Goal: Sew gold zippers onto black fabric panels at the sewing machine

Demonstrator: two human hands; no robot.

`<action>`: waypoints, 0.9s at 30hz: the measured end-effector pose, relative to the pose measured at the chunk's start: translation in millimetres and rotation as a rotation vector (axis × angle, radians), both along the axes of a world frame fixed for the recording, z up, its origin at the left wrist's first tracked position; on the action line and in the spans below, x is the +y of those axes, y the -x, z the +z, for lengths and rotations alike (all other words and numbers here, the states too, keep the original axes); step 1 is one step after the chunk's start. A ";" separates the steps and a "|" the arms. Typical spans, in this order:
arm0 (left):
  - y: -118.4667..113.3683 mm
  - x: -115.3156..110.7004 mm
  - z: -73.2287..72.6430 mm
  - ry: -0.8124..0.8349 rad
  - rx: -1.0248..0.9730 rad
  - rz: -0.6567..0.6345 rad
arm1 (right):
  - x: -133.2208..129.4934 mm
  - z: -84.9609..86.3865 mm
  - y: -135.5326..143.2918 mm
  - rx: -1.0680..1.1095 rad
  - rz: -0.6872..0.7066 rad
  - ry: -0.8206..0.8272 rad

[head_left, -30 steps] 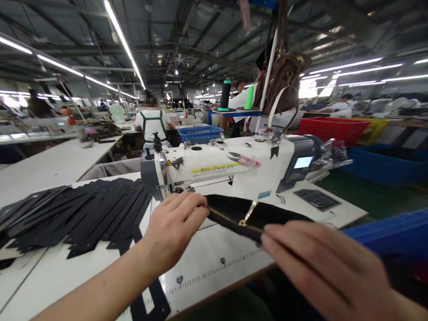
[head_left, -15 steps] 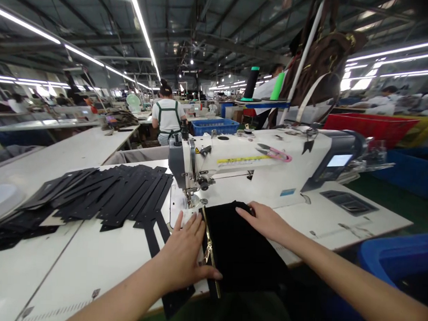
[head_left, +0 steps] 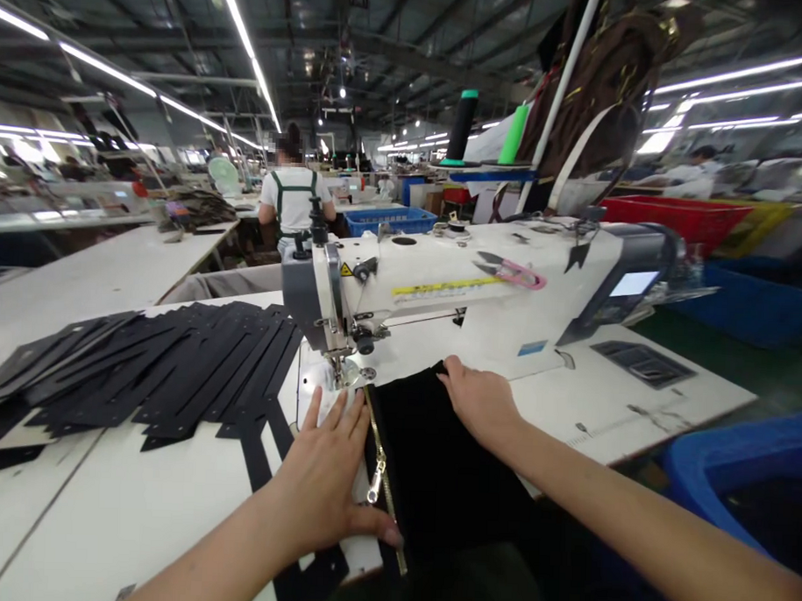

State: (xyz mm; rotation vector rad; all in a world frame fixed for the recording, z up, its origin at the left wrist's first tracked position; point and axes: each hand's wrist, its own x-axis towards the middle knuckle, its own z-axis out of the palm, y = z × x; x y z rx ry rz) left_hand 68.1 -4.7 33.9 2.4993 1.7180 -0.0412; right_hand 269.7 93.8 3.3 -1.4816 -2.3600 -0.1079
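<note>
Black fabric (head_left: 448, 460) lies on the white table and hangs over its front edge. A gold zipper (head_left: 380, 462) with a metal pull runs along its left side. My left hand (head_left: 326, 473) is spread flat, its fingertips just below the needle area and its thumb over the zipper's lower part. My right hand (head_left: 480, 395) pinches the fabric's upper right corner between thumb and fingers. Above the hands stands a white sewing machine (head_left: 493, 312), its presser foot (head_left: 338, 364) just beyond my left fingertips.
Black cut pieces (head_left: 201, 368) are fanned out on the left. Pink-handled snips (head_left: 520, 274) lie on the machine. A blue tub (head_left: 704, 460) stands at the right. Thread cones (head_left: 461, 127) rise behind, and a person (head_left: 292, 191) is farther back.
The view has shifted, with the machine now farther left and higher. My right fingers have closed on the fabric's corner. The zipper pull has swung and hangs more visibly beside my left thumb.
</note>
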 end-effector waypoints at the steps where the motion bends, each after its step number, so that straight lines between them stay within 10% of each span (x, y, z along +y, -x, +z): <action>1: -0.2 0.4 0.5 0.023 0.011 0.000 | -4.9 2.7 3.9 -0.012 0.017 -0.029; 8: 4.7 6.4 -2.9 0.045 -0.026 -0.028 | -52.9 -4.9 25.8 -0.074 0.580 0.031; 22: 18.6 -78.8 -1.4 -0.028 -0.148 -0.172 | -51.3 -12.9 23.3 -0.049 0.567 0.141; 27: 52.8 -103.8 -17.2 -0.099 0.044 0.014 | -57.0 1.4 28.7 0.063 0.619 0.108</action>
